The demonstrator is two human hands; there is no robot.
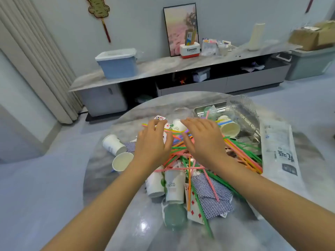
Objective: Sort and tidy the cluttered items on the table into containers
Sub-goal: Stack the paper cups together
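Observation:
A heap of clutter covers the round marble table (130,223): coloured straws (241,151), blue-backed playing cards (210,194) and white paper cups. My left hand (154,142) and my right hand (204,140) hover side by side over the middle of the heap, palms down, fingers spread and relaxed, holding nothing. One cup (178,125) lies just beyond my fingertips. Two cups (116,151) lie to the left, two more (168,183) near me, and one (229,126) at the right. A green-tinted clear cup (174,216) lies closest to me.
A metal tray (199,108) at the far right of the table holds a clear plastic box (243,109) and a small bottle. A folded newspaper (279,147) lies along the right edge. Behind, a low cabinet carries a blue lidded bin (117,64).

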